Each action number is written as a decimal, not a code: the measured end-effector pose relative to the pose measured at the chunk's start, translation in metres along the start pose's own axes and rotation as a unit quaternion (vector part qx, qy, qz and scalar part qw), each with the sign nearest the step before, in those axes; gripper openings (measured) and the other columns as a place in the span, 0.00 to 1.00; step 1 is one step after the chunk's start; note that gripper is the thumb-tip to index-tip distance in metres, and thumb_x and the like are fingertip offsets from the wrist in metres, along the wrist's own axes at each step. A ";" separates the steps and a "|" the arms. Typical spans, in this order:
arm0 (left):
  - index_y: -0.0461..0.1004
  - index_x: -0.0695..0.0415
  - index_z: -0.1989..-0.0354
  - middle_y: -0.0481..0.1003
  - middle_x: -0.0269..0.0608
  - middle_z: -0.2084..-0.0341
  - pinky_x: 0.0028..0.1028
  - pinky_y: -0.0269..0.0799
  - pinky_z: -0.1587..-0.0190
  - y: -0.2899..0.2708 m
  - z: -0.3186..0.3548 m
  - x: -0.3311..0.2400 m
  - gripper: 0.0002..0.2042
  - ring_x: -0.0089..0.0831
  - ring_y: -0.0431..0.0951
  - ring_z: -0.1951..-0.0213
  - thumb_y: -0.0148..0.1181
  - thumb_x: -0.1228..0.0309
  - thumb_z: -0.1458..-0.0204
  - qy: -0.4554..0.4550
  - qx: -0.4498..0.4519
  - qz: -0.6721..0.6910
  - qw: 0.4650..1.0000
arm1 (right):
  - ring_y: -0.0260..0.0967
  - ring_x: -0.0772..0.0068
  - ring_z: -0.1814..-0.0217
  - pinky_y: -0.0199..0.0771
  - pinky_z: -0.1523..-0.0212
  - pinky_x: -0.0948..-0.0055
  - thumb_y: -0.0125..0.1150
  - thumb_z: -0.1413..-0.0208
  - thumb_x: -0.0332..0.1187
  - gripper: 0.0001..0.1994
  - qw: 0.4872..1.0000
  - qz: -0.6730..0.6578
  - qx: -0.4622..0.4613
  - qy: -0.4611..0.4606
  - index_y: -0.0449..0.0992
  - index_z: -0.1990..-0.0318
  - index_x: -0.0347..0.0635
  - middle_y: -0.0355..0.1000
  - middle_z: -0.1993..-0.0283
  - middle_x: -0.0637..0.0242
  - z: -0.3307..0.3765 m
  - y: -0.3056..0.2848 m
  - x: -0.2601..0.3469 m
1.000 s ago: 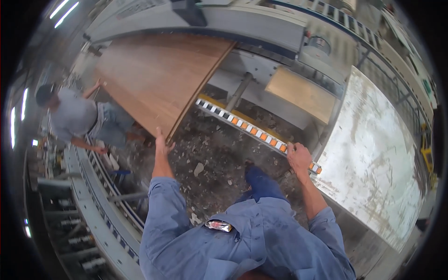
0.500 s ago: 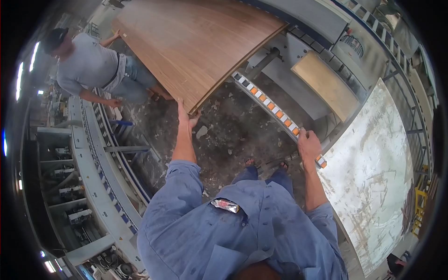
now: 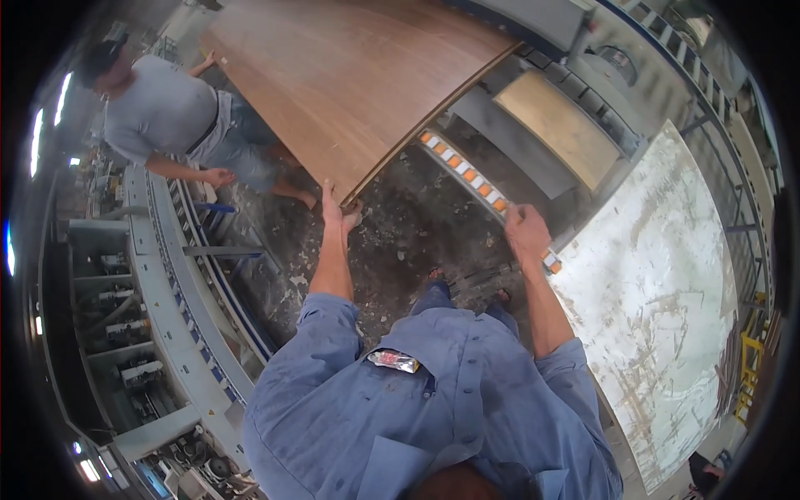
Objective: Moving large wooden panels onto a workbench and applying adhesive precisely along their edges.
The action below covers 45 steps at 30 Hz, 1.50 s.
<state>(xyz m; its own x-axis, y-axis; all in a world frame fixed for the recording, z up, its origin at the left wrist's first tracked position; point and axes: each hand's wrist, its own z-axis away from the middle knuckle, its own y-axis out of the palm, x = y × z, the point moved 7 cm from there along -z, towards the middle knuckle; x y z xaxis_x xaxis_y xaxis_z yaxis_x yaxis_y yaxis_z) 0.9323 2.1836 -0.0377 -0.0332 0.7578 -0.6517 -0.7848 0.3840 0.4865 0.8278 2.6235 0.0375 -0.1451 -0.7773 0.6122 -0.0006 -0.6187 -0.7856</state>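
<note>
A large brown wood-grain panel [image 3: 358,79] lies tilted across the upper middle of the view. My left hand [image 3: 336,215] grips its near corner, the thumb on the top face and the fingers wrapped round the edge. From under the panel's right edge comes a narrow roller rail [image 3: 464,172] with a row of orange and white rollers. My right hand [image 3: 528,236] is closed over this rail near its near end, and a few rollers show past the wrist. The exact finger grip there is partly hidden.
A co-worker [image 3: 171,108] stands left of the panel with one hand on its far left edge. Long grey machinery [image 3: 187,367] with a roller track runs down the left. A scuffed whitish sheet [image 3: 658,308] lies at right; a yellowish board [image 3: 558,125] sits beyond the rail.
My right hand and the roller rail have shifted left and away from me, and less of the rail shows. My left hand stays on the panel's corner. The co-worker's free hand has moved slightly right.
</note>
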 end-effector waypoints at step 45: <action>0.63 0.54 0.49 0.71 0.42 0.64 0.41 0.68 0.62 0.029 0.256 0.220 0.31 0.40 0.72 0.65 0.51 0.41 0.51 -0.079 -0.166 -0.166 0.969 | 0.45 0.43 0.33 0.41 0.36 0.43 0.56 0.52 0.34 0.28 0.973 0.105 -0.198 0.050 0.60 0.42 0.37 0.51 0.36 0.48 -0.018 -0.241 -0.453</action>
<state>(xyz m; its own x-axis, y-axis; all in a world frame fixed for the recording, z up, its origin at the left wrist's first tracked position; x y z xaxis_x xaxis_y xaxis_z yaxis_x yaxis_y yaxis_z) 1.0605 2.4965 -0.0174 0.3301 0.7023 -0.6307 -0.8922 0.4503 0.0343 0.8759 3.1270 -0.0522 -0.2779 -0.8546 0.4387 -0.3395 -0.3399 -0.8771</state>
